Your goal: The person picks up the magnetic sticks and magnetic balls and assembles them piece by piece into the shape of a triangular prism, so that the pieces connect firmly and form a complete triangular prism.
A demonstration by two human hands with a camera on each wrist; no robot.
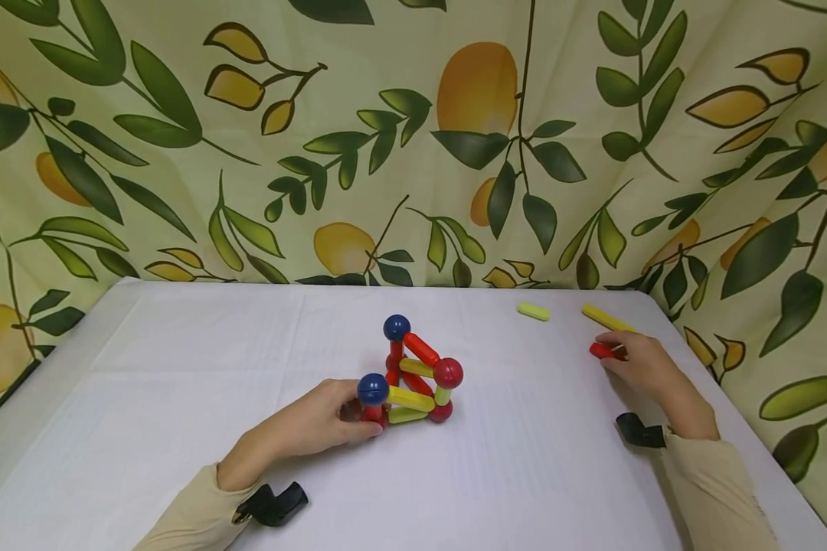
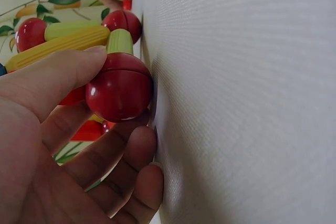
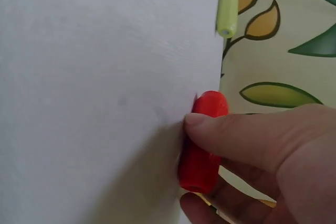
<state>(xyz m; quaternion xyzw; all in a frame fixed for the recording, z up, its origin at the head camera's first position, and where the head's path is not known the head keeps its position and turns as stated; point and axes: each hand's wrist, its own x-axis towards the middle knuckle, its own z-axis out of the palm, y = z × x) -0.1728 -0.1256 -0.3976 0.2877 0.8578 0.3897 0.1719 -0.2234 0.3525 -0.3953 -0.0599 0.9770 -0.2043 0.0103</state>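
A small frame of magnetic balls and rods stands mid-table. It has blue balls [image 1: 373,389] on its upper left, red balls [image 1: 448,373] on the right, and red, yellow [image 1: 411,399] and light green rods between them. My left hand [image 1: 310,419] holds its near left corner; in the left wrist view the thumb and fingers are around the lower red ball [image 2: 119,87] there. Far to the right, my right hand [image 1: 651,375] pinches a short red rod [image 3: 199,171] between thumb and fingers, close over the white cloth.
Beyond the right hand lies a longer yellow rod [image 1: 606,317], partly overlapped by that hand. A short light green rod [image 1: 534,311] rests near the table's back edge. A fruit-patterned curtain [image 1: 386,191] hangs behind and at the sides of the white-covered table [image 1: 179,344].
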